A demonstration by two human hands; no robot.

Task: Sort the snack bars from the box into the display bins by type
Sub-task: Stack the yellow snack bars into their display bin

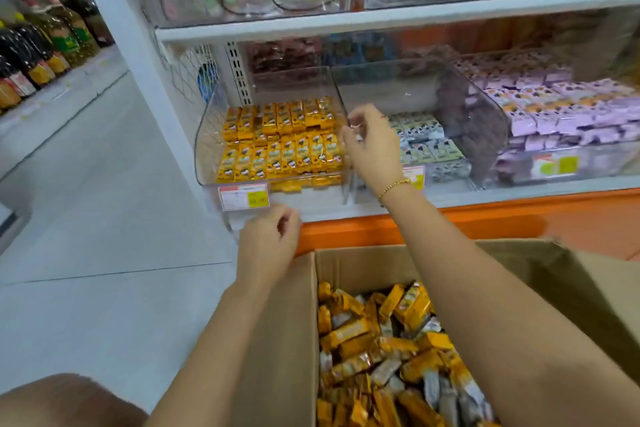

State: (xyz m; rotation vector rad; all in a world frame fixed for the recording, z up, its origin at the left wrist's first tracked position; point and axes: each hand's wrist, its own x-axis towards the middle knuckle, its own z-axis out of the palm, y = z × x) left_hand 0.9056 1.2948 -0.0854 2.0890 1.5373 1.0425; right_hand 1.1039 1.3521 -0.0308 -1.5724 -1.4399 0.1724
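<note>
Left hand hangs loosely curled, empty, just left of the box, which is cut off at the near edge. Right hand is far up at the wall between two bins; I cannot tell whether it pinches anything. Bars fill the box, near and below both hands.

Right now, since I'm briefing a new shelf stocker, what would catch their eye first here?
First, the open cardboard box at the bottom right, heaped with loose orange and grey snack bars. Above it, on the middle shelf, a clear bin holds neat rows of orange bars, and the right hand is raised at its right edge. Further right on that shelf sit purple packs.
</note>
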